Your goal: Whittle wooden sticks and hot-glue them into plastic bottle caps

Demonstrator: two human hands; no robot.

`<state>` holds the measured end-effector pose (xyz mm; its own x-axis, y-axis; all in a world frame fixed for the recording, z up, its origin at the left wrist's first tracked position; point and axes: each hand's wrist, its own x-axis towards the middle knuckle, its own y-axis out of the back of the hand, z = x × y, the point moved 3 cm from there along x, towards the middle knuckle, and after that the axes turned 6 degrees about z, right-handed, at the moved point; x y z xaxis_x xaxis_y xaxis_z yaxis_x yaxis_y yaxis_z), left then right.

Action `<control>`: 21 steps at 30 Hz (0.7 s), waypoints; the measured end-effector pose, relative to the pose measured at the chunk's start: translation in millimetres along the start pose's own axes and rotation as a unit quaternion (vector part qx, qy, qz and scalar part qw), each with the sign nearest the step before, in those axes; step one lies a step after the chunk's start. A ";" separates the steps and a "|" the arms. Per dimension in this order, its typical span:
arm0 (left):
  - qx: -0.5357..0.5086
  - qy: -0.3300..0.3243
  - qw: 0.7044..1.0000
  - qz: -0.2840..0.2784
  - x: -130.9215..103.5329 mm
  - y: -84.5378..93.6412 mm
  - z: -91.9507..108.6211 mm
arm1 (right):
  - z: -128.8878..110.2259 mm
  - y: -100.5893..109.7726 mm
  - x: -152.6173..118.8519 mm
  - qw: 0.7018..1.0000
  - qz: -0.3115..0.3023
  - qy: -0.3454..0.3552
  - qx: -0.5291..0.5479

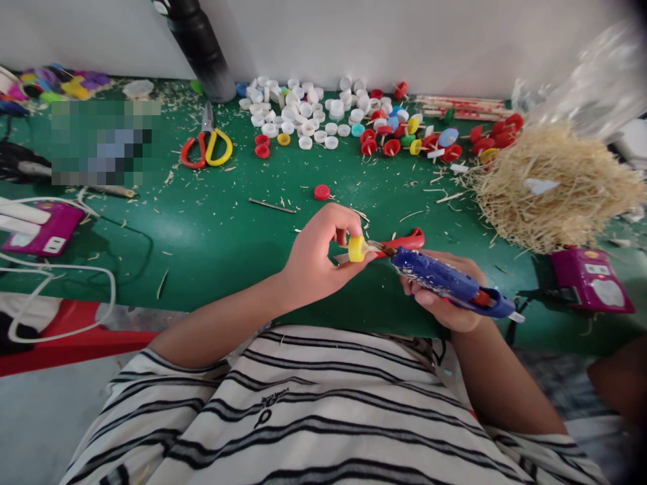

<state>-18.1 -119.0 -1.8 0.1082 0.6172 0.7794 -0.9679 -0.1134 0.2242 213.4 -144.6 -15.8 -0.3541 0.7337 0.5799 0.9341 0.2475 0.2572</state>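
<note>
Between the thumb and fingers of my left hand is a yellow bottle cap, its open side turned to the right. My right hand is wrapped round a blue hot glue gun, with bits of straw stuck to its body. The gun's nozzle points left and is right at the cap; whether they touch I cannot tell. Under the cap and nozzle lies a red-handled knife on the green table. Just beyond my left hand sits a red cap with a small mark in its middle.
White bottle caps and red caps with sticks spread along the back. Scissors, a black bottle and a thin metal rod stand or lie leftward. Straw and a purple power box are at right.
</note>
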 end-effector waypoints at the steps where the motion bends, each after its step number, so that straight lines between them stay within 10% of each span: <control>1: 0.001 -0.004 1.000 0.001 0.1 0.0 0.3 | 0.8 0.3 -0.5 1.000 0.007 -0.002 0.005; 21: 0.000 -0.003 1.000 -0.017 0.5 -0.1 0.5 | 2.7 -0.6 0.2 1.000 -0.018 -0.001 0.002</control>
<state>-17.8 -119.1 -1.2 0.1423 0.6165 0.7744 -0.9636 -0.0926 0.2508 212.9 -142.9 -17.9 -0.3872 0.7257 0.5688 0.9211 0.2765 0.2742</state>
